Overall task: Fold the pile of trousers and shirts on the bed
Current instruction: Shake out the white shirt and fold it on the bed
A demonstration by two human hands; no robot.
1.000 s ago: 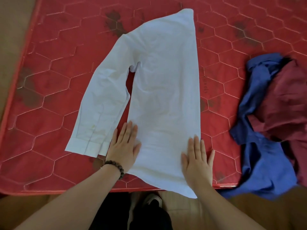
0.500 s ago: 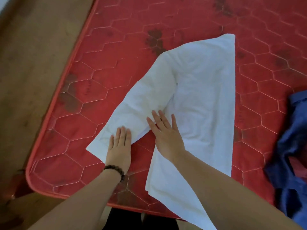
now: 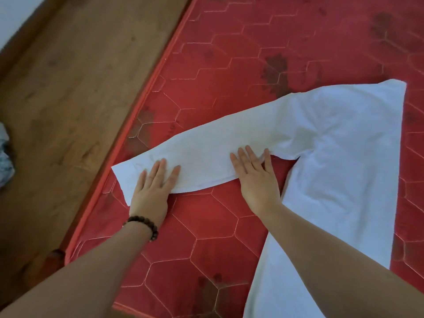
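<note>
A white long-sleeved shirt [image 3: 339,161] lies flat on the red quilted mattress [image 3: 218,221], folded lengthwise, its body running down the right side. Its sleeve [image 3: 206,157] stretches out to the left, almost to the mattress edge. My left hand [image 3: 153,191], with a bead bracelet on the wrist, presses flat on the cuff end of the sleeve, fingers spread. My right hand [image 3: 257,180] lies flat on the sleeve near the armpit, fingers apart. Neither hand grips the cloth.
The mattress edge [image 3: 142,104] runs diagonally at the left, with brown wooden floor [image 3: 68,88] beyond it. A pale crumpled thing [image 3: 4,157] lies on the floor at the far left. The blue and maroon clothes are out of view.
Both hands left the shirt's lower hem for the sleeve and spread it outward to the left. The sleeve now lies straighter and nearer the mattress edge. The view swung left.
</note>
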